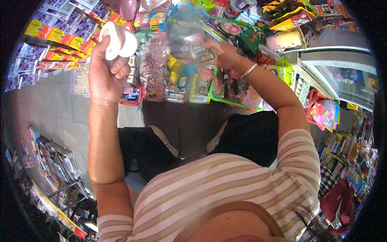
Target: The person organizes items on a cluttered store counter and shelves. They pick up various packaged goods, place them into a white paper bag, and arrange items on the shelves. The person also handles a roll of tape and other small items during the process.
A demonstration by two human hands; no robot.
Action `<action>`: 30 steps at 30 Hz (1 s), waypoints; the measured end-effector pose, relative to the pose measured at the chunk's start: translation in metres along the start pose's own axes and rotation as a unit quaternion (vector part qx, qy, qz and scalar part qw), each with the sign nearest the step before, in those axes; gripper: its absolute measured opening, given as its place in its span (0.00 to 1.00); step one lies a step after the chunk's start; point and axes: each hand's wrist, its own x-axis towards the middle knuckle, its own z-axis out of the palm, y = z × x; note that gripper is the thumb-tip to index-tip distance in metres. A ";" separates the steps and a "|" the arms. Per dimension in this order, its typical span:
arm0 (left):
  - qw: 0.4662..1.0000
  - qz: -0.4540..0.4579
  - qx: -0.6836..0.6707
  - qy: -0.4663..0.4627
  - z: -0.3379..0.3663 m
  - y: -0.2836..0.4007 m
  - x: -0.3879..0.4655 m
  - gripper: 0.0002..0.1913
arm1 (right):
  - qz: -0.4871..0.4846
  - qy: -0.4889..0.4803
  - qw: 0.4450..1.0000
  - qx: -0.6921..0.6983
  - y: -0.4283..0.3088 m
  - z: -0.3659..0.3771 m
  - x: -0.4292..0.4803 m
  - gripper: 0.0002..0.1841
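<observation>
My left hand (104, 80) is raised at the upper left and grips white and pale pink rounded containers (119, 44) between thumb and fingers. A label with writing shows on the nearer one. Across the display, my right hand (227, 56) pinches the edge of a clear plastic pouch (198, 48) with dark print. Motion blurs that pouch. Below it lies a similar printed pouch (204, 80), next to a green-rimmed basket (214, 95). Between the hands is a clear bag of small purplish pieces (153, 72). Part of a red basket (140, 96) shows beside my left wrist.
Strips of orange and purple packets (71, 28) hang at the upper left. A glass-topped cabinet (341, 72) stands to the right, near a red basket (309, 110) of colourful packets. Round tubs (231, 27) sit at the back. A stacked rack (62, 160) is at the lower left.
</observation>
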 end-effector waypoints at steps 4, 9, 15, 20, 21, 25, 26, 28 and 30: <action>1.000 0.007 0.004 -0.007 0.000 0.000 -0.002 0.13 | 0.155 0.062 0.965 0.202 0.029 0.006 0.006 0.26; 1.000 0.005 0.000 -0.018 -0.003 0.000 0.001 0.13 | 0.131 0.014 0.967 0.217 0.041 0.001 -0.005 0.35; 0.999 0.006 -0.005 -0.031 -0.003 -0.002 0.003 0.13 | -0.034 0.032 0.950 -0.308 0.046 0.004 -0.008 0.41; 1.000 0.007 -0.006 -0.024 -0.004 0.000 0.002 0.13 | 0.099 0.079 0.985 -0.119 0.082 0.006 -0.003 0.31; 1.000 0.007 -0.007 -0.024 -0.004 0.001 0.001 0.13 | 0.020 0.082 0.980 -0.179 0.089 0.004 -0.007 0.25; 1.000 0.006 -0.013 -0.021 -0.003 0.002 0.000 0.13 | 0.042 0.010 0.991 -0.125 0.105 -0.003 -0.009 0.19; 1.000 0.006 -0.014 -0.018 -0.003 0.002 -0.001 0.13 | 0.071 -0.011 0.994 -0.084 0.105 -0.006 -0.007 0.19; 1.000 0.005 -0.013 -0.014 -0.003 0.003 -0.002 0.13 | 0.085 -0.047 0.990 -0.104 0.100 -0.010 -0.003 0.18; 1.000 0.004 -0.011 -0.011 -0.002 0.003 -0.002 0.13 | -0.094 0.020 0.937 -0.337 0.088 -0.017 0.004 0.16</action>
